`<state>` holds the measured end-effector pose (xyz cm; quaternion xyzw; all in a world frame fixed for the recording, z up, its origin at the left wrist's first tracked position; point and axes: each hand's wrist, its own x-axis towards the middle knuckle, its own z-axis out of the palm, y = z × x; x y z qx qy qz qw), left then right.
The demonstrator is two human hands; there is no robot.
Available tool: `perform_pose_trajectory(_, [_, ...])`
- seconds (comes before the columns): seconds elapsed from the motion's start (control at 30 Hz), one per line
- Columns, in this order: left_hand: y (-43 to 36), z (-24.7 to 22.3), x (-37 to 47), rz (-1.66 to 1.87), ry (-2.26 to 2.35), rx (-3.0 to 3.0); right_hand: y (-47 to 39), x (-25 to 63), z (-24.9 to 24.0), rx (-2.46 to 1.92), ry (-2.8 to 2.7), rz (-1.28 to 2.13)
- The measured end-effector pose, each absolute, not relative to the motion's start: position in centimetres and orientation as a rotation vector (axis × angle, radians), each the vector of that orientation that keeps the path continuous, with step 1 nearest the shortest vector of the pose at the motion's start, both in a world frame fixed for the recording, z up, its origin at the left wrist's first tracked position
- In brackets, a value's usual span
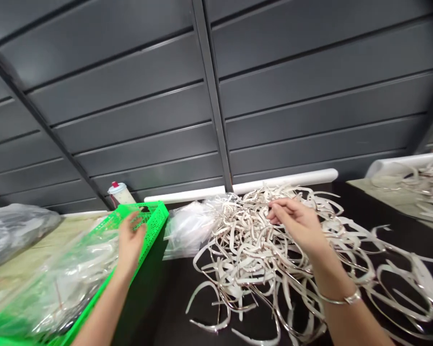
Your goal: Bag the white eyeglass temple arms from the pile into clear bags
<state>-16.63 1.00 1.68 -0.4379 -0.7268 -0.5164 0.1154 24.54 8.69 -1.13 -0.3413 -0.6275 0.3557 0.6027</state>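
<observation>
My left hand (130, 242) is above the far end of a green plastic basket (154, 230). Its slightly blurred fingers are apart, and nothing shows between them. Clear plastic bags (82, 269) with pale contents lie inside the basket. Over the top of a tangled heap of curved white strips with shiny metal (248, 259) is my right hand (298, 221). Its thumb and fingers are pinched together at the heap; whatever is between the fingertips is too small to make out. A metal bracelet circles my right wrist.
Flat clear plastic bags (189, 228) lie between basket and heap on the black table (159, 298). Behind stand a white roll (285, 180), a bottle with a red cap (121, 193) and a grey panelled wall (147, 96). More curved strips (431, 178) lie at far right.
</observation>
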Motion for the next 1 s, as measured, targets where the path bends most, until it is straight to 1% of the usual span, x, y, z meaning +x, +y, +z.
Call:
perform_pose_trajectory(0.13, [3.5,-2.0,-7.3,-1.796,-2.116,-1.856,10.5,22.6,-3.2,-0.975,-1.717,0.829])
perform_pose_trajectory(0.23, [4.9,-3.4,-1.3,-1.977,-2.052,-2.146,11.5,20.7,-4.9,-1.154,-2.059,0.590])
perform_pose_trajectory(0.33, [6.4,-3.7,1.7,-2.105,-2.014,-2.308,12.2,18.9,-6.4,-1.196,-2.254,0.427])
perform_pose_trajectory(0.5, [7.8,-3.3,2.1,-2.339,-2.070,-2.299,13.1,17.8,-8.5,-1.397,-2.345,0.269])
perform_pose_trajectory(0.7, [6.9,-2.0,1.3,-2.563,-2.038,-2.237,14.9,16.7,-9.4,-1.632,-2.288,0.143])
perform_pose_trajectory(0.87, [5.8,-1.1,0.8,-2.671,-1.990,-2.247,15.8,15.6,-9.3,-1.589,-2.191,0.242])
perform_pose_trajectory(1.0, [5.4,-0.9,0.8,-2.719,-1.962,-2.261,14.9,16.4,-8.1,-1.366,-2.008,0.457])
